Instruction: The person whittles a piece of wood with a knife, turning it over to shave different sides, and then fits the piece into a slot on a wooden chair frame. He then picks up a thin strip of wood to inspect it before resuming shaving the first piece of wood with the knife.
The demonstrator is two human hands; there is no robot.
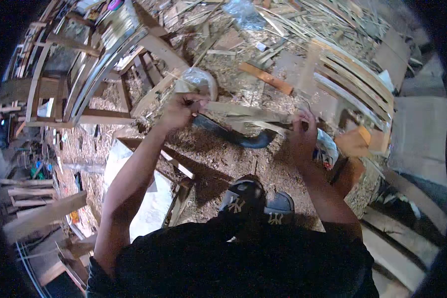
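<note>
A thin pale wooden slat (248, 110) spans the gap between my two hands. My left hand (184, 110) is closed at its left end, the fingers bent together. My right hand (304, 125) is at the other end, fingers curled inward, partly in shadow. Below the slat, a dark curved piece (233, 137) lies on the shavings. Just beyond my left hand is a clear plastic bag (198, 79). Beside my right wrist is another plastic bag (327, 149) with something coloured in it.
Wood shavings cover the floor (213, 166) around my shoes (243, 198). A wooden frame (104, 116) stands at the left, and a slatted wooden panel (352, 84) lies at the right. An orange-brown board (266, 78) lies ahead. Scrap strips (328, 20) are heaped farther back.
</note>
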